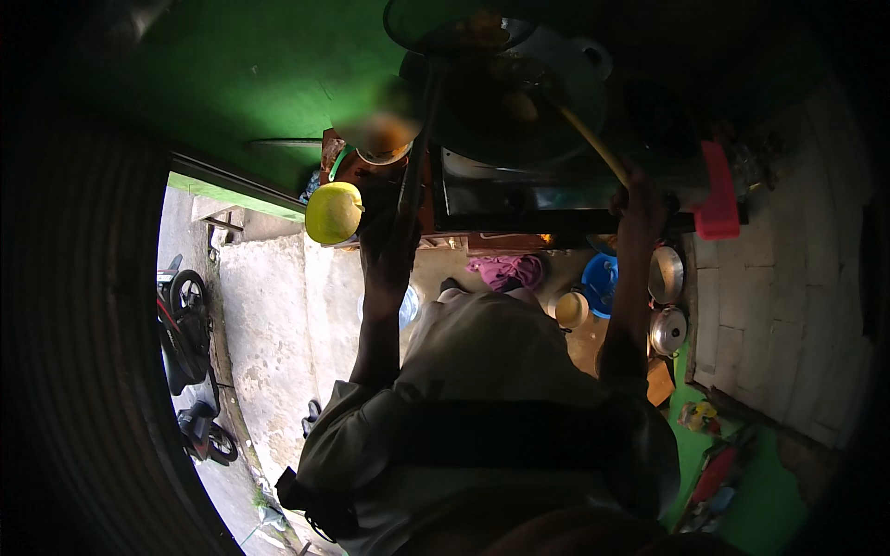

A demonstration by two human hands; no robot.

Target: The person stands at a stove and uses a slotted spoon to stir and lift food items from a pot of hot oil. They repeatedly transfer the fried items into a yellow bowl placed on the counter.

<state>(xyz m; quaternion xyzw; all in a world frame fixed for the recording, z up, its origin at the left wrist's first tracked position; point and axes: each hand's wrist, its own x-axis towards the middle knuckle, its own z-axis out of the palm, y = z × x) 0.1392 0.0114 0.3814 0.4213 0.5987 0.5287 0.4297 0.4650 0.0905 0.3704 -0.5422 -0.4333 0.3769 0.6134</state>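
My left hand [388,250] grips the long dark handle of a round strainer [417,42]. Some orange-brown food [483,28] sits in that strainer, above the far side of a large wok [480,146]. In my right hand [640,205] is a yellowish stick-like handle [591,139], which slants down into the wok. The head of this utensil is too dark to make out. A pale brown piece of food [520,106] lies in the dark contents of the wok. Beneath the wok is a gas stove [487,187] with a shiny front.
Left of the stove are a yellow plastic bowl [334,212] and a dish [384,153], partly blurred. A pink plastic container [716,194] hangs at the right edge. On the floor lie purple cloth [511,271], a blue basin [599,281] and metal pots [668,330]. Motorcycles [184,333] stand outside, left.
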